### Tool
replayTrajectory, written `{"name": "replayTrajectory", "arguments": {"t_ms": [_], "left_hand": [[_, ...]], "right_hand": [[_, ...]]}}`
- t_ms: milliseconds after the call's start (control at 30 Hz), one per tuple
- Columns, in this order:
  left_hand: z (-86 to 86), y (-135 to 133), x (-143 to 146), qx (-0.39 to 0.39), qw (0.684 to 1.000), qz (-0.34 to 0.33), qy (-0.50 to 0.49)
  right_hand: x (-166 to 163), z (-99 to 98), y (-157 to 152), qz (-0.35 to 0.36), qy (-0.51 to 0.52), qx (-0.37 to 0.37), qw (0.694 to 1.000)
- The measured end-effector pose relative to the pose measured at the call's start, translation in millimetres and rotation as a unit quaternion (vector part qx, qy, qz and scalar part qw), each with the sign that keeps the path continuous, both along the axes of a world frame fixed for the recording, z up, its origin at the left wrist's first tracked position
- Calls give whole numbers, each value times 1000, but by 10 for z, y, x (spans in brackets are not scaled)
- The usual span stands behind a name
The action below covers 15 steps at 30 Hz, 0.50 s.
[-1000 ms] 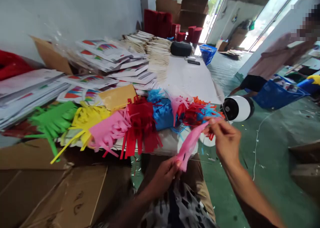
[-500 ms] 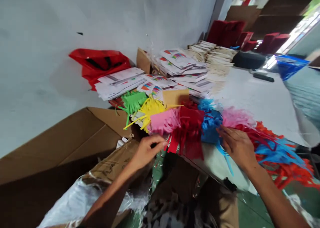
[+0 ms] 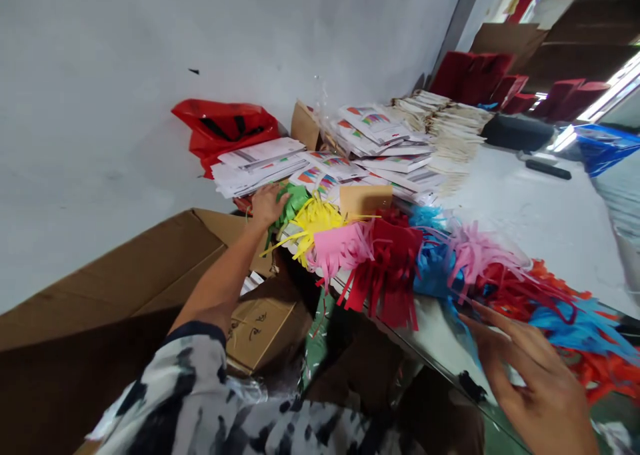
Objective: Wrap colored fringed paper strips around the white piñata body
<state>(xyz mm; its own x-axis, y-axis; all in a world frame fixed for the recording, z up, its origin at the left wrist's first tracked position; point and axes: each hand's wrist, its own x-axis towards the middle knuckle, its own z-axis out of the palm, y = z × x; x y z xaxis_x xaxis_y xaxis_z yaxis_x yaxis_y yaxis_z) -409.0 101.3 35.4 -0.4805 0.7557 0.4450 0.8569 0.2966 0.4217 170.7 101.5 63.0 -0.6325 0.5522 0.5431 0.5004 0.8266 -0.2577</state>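
At the far left of a row of fringed paper pieces, my left hand [image 3: 267,205] has its fingers curled onto the green fringed paper [image 3: 295,200], partly covering it. Beside that lie yellow fringed paper [image 3: 317,220], a pink piece [image 3: 340,242], a dark red one [image 3: 393,268] and a blue one [image 3: 433,268]. My right hand [image 3: 535,368] is over the table's front edge at the right, fingers stretched out and apart with nothing visible in them. Its fingertips are close to the blue strips and to the pink fringe [image 3: 483,248].
White printed packets [image 3: 375,128] and a red plastic bag [image 3: 225,128] lie along the wall. Red and blue fringes [image 3: 580,318] hang over the table's right side. An open cardboard box [image 3: 165,268] stands at the left, and a black-handled tool [image 3: 547,168] lies on the white tabletop.
My left hand has moved left and away from me, from near the red fringe to the green one. My right hand has left the blue piece, moving right and toward me.
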Motion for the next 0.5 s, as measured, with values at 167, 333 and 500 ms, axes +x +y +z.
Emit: {"name": "replayTrajectory", "arguments": {"t_ms": [167, 333, 500], "left_hand": [[-83, -210, 446, -9, 980, -198, 32], [-97, -432, 722, -26, 950, -306, 54], [-50, -306, 695, 7, 983, -172, -62]], "right_hand": [[135, -102, -203, -25, -18, -9, 999], [78, -128, -329, -20, -2, -21, 1000], [-150, 14, -423, 3, 25, -46, 999]]}}
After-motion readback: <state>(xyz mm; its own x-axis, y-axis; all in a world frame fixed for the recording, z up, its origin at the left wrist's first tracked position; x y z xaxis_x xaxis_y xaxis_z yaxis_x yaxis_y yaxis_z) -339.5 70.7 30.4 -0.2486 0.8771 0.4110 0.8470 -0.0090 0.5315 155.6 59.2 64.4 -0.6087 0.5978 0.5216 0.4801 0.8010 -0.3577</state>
